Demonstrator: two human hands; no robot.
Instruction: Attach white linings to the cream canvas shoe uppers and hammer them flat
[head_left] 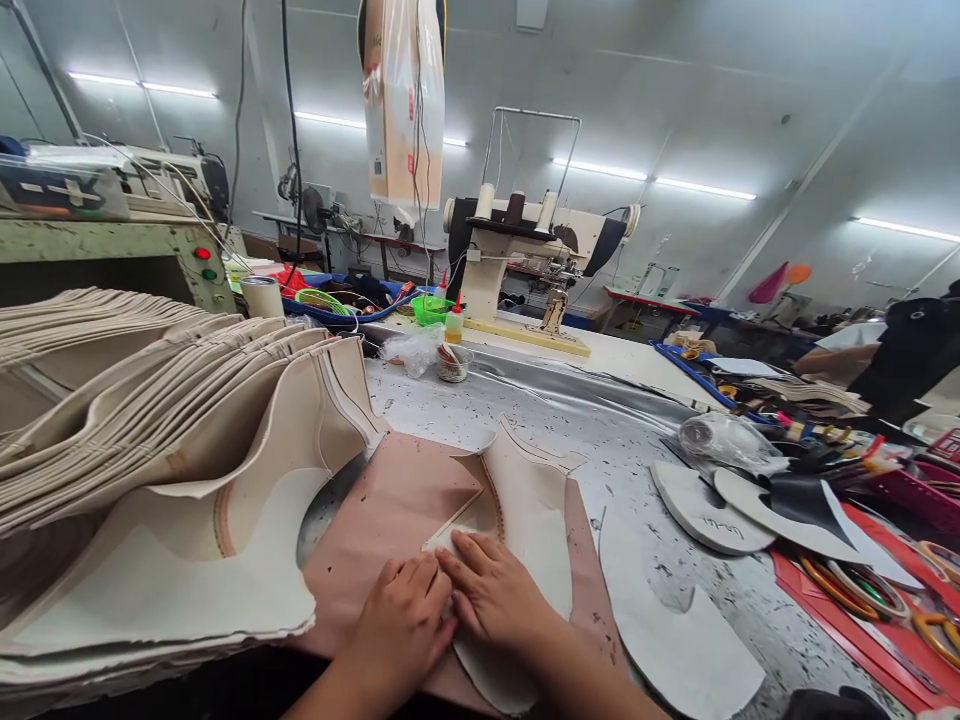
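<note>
A cream leather upper piece (536,500) with a curved stitched seam lies on a pinkish-brown sheet (375,520). Its left edge is folded over near my hands. My left hand (401,615) has curled fingers closed at that folded edge; the fingertips are partly hidden. Fingers stretched out flat, my right hand (495,590) presses on the piece just beside the left. To the left, a thick stack of similar cream uppers (247,440) leans towards the sheet. A pale curved cutout (660,620) rests on the table right of the sheet.
A sewing machine (487,260) with thread spools stands at the back. Small glue bottles (454,322) and a clear tub (453,363) sit before it. At right are white curved pieces (712,510), scissors (847,590) and tape rolls. A co-worker's sleeve (847,340) shows far right.
</note>
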